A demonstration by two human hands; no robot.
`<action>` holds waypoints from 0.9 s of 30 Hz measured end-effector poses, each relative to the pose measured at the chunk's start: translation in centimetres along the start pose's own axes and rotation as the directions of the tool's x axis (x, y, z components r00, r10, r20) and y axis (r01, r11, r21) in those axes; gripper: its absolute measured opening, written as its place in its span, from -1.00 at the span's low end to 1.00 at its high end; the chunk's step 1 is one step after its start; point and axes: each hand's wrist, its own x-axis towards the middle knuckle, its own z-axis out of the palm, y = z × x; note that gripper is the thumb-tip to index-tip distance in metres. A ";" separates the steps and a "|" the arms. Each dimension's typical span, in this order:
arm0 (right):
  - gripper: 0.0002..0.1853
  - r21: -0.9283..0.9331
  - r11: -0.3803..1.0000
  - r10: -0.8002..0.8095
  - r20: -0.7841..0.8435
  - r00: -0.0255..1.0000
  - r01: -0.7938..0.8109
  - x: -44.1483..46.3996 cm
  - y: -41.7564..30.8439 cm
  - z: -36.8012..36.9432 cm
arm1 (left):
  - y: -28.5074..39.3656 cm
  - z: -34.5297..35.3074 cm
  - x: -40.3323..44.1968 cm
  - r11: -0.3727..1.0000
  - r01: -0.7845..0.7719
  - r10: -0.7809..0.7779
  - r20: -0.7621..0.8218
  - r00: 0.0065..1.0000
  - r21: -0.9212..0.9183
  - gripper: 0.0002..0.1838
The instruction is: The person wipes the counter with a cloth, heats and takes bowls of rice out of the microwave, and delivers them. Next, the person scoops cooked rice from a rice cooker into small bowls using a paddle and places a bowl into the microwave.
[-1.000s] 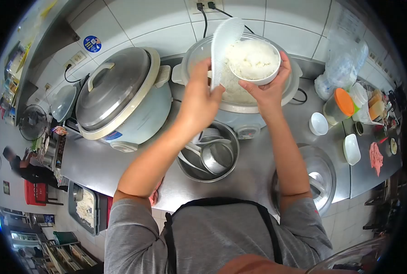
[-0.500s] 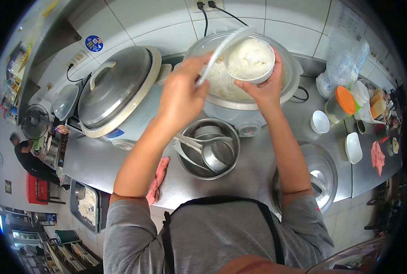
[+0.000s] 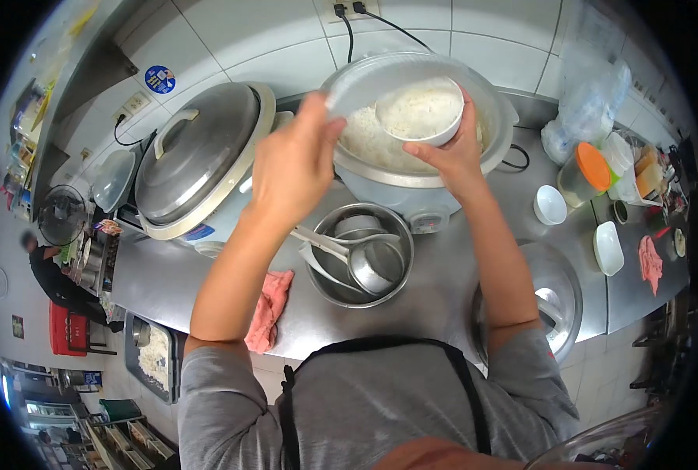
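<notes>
In the head view, my right hand [image 3: 460,157] grips a white bowl [image 3: 436,141] from its right side, tilted over the rice cooker. White rice [image 3: 411,112] fills the bowl. My left hand [image 3: 295,160] is closed around a rice paddle, whose white handle end [image 3: 245,186] pokes out below the fist; its blade is smeared by motion. Under both hands stands the open rice cooker [image 3: 435,182], with cooked rice [image 3: 359,141] inside. In front of it, a steel bowl [image 3: 317,288] holds ladles and a small pot.
A second rice cooker with its lid on [image 3: 200,149] stands left. Right are an empty white bowl [image 3: 550,205], an oblong dish [image 3: 608,249] and an orange-lidded container [image 3: 592,169]. A steel lid [image 3: 564,270] lies near my right arm, a pink cloth [image 3: 270,309] near my left. Another person [image 3: 59,274] works far left.
My left hand has swung left and down with the paddle, away from the bowl. The rice, mounded before, now looks flatter. The bowl has shifted slightly left and tilted.
</notes>
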 end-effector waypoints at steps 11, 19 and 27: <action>0.26 0.025 0.999 0.031 0.068 0.997 -0.033 -0.1 -0.2 -0.2 | -2.9 -0.2 1.0 0.918 0.191 -0.168 0.094 0.981 -0.347 -0.69; 0.32 -0.017 1.000 -0.007 0.132 0.991 0.009 -0.2 -0.6 0.2 | -3.4 1.1 1.6 0.974 -0.087 0.100 0.052 0.994 -0.210 -0.46; 0.28 0.017 0.996 0.084 0.139 0.987 -0.087 -0.2 -0.4 -0.2 | -1.7 0.0 1.1 0.972 -0.200 0.199 0.020 0.980 0.122 -0.23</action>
